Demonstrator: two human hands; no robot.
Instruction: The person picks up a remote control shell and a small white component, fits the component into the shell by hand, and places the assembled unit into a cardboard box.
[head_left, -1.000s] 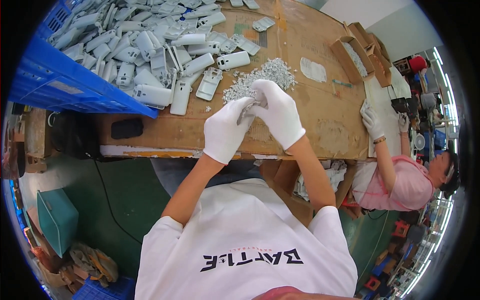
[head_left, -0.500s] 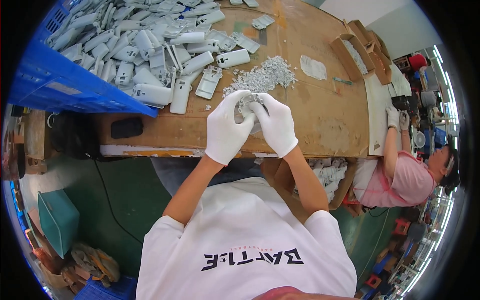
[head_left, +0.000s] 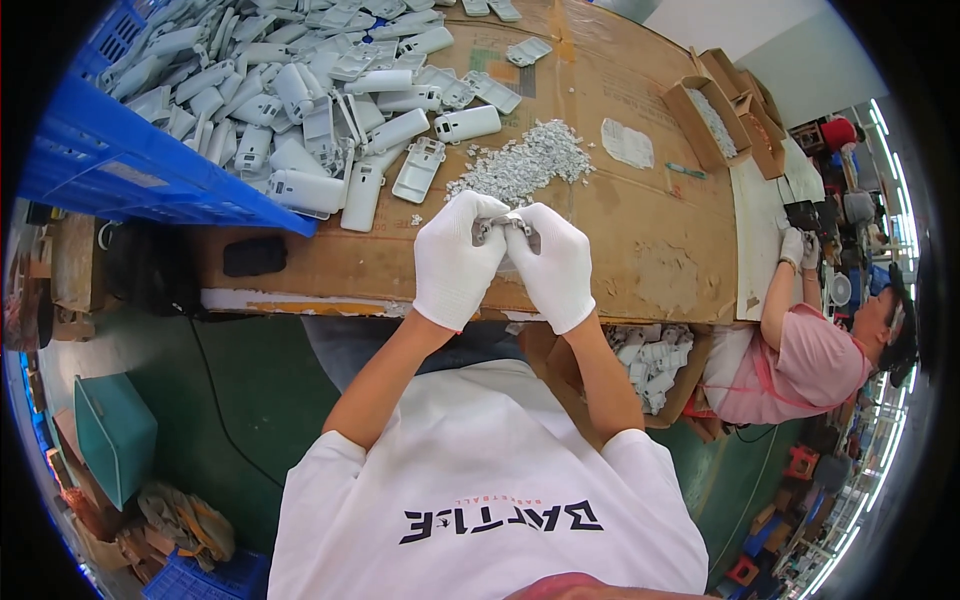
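Both my hands wear white gloves and meet over the front part of the cardboard-covered table (head_left: pixel 620 270). My left hand (head_left: pixel 455 262) and my right hand (head_left: pixel 553 262) are closed on a small pale plastic casing (head_left: pixel 508 222), gripping it from either side with thumbs and fingertips. Only a narrow edge of the casing shows; gloves hide most of it. Just beyond my fingers lies a heap of tiny white plastic pieces (head_left: pixel 530 162). Left of that heap, one open casing shell (head_left: pixel 419 170) lies with its inside up, beside a large pile of white casings (head_left: pixel 290 95).
A blue crate (head_left: pixel 150 165) stands tilted at the left by the pile. A dark pouch (head_left: pixel 254 256) lies near the front edge. Open cardboard boxes (head_left: pixel 705 125) stand far right; another box with white parts (head_left: pixel 655 370) sits below the edge. A co-worker (head_left: pixel 800 350) works at right.
The casing in my hands has turned from showing its inner side to nearly edge-on, and my fingers have closed in around it. The co-worker's gloved hands have shifted slightly.
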